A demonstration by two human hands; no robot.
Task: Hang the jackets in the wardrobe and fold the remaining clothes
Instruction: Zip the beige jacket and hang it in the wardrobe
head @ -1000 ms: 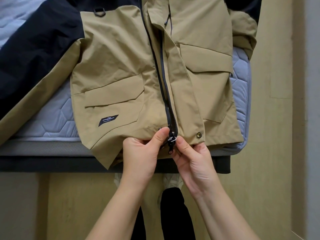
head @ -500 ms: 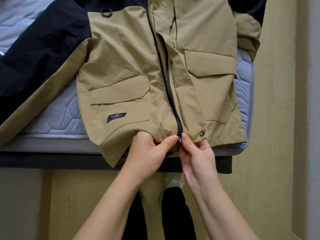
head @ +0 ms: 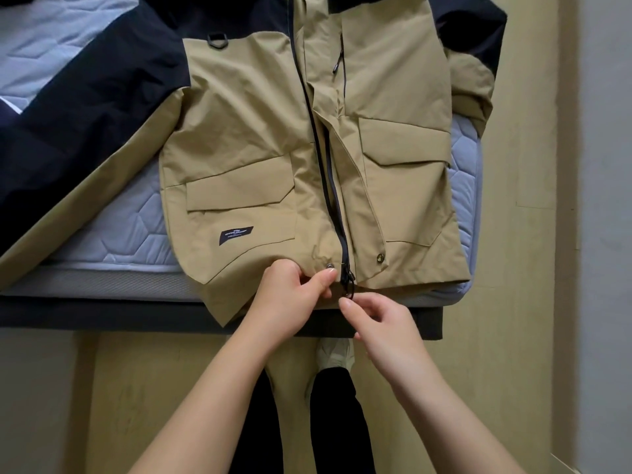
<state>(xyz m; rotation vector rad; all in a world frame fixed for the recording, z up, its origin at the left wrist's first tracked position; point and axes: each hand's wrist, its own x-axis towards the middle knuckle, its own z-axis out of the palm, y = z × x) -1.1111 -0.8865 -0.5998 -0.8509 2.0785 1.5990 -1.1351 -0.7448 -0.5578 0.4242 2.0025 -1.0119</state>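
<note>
A tan-and-black jacket (head: 260,131) lies face up across the corner of a bed (head: 102,234), its hem hanging just over the edge toward the person standing there. The left hand (head: 290,295) is closed in a pinch on the hem fabric just left of the zip (head: 328,186), beside a metal snap (head: 330,266). The right hand (head: 379,323) is loosely curled just below the zip pull (head: 349,283), forefinger tip at or nearly touching the dangling tab; whether its grip has actually closed on the pull cannot be told. The zip's 2 sides meet at the bottom, yet the front placket higher up lies folded open, so the zipping appears barely begun. Judged from this, the task is at an early stage: the jacket is on the bed, not on a hanger, no wardrobe is in view, and the only other garment visible is a sliver of dark cloth (head: 7,111) at the far left edge. Zipping, hanging and any folding all look to be ahead. The bed carries a pale blue quilted mattress (head: 113,227) stitched in hexagons, over a grey band and a dark base (head: 102,316). The floor (head: 513,302) is yellowish, wood-toned boarding, with a pale wall or skirting (head: 605,200) along the right. The person's dark trousers (head: 342,422) and 1 light shoe (head: 333,357) show between the forearms.
</note>
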